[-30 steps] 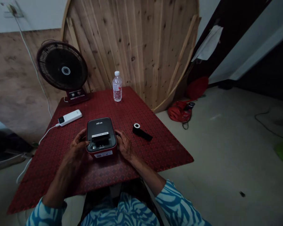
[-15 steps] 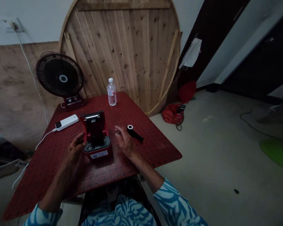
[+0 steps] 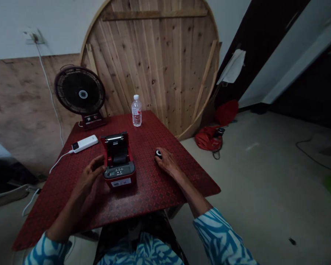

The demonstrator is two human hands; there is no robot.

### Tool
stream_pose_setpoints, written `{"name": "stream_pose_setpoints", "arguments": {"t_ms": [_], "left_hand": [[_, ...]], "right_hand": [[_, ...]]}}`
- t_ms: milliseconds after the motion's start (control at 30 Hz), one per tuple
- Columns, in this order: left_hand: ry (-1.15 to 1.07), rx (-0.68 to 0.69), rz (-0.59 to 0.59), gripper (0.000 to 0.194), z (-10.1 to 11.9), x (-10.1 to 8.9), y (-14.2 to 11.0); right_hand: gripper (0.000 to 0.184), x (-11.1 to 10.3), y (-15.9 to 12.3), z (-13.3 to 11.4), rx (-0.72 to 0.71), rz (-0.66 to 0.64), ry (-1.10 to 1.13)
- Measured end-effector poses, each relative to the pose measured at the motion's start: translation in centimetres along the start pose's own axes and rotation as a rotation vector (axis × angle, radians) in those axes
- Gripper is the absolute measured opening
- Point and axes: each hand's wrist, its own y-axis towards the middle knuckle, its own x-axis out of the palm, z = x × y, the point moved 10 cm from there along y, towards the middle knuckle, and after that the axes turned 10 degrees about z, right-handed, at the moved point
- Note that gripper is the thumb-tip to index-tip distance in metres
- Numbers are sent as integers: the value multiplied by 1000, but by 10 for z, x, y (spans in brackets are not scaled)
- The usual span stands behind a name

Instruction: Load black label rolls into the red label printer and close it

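Observation:
A small red and black label printer [image 3: 118, 162] stands on the red table [image 3: 154, 184] with its lid tipped open toward the back. My left hand [image 3: 91, 173] rests against the printer's left side, fingers curled on its edge. My right hand [image 3: 167, 162] lies over the black label roll [image 3: 158, 154] to the right of the printer, fingers closing round it. Only the roll's white-cored end shows past my fingers.
A black desk fan [image 3: 80, 95] stands at the table's back left, a water bottle [image 3: 136, 110] at the back middle. A white power bank [image 3: 84, 143] with a cable lies left of the printer. A round wooden tabletop [image 3: 160, 66] leans on the wall; red bags [image 3: 209, 137] lie on the floor.
The printer's lid went from shut to open. My right hand left the printer's right side and moved right onto the black roll. My left hand stayed at the printer.

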Motion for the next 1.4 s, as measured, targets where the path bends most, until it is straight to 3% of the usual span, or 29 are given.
{"name": "stream_pose_setpoints", "arguments": {"t_ms": [100,167,267,367,433,633,700,867,1067,1267,1400], "left_hand": [[223,152,20,49,19,-4,9],[435,316,-34,37,38,7,12],[671,516,-275,26,56,45,8],[809,545,-531,27,54,78,4],[932,560,-607,28,49,91,9],[1284,511,-534,19,32,98,43],[1370,486,-519,15,28,100,49],[1433,498,-518,12,28,108,46],[1422,565,-547,16,33,106,39],[1426,703,-469,16,62,101,23],[1350,830,-285,23,101,73,2]], "right_hand": [[35,-20,-12,-1,106,17,201],[37,-27,-27,1,221,-6,359],[44,-26,-54,8,418,-20,566],[51,-18,-75,21,591,45,695],[53,-15,-79,25,618,86,712],[43,-19,-76,16,468,85,587],[44,-19,-77,16,475,74,598],[51,-13,-84,18,589,28,703],[48,-16,-82,15,550,48,708],[48,-18,-81,16,541,54,666],[49,-18,-84,19,561,66,668]]}}
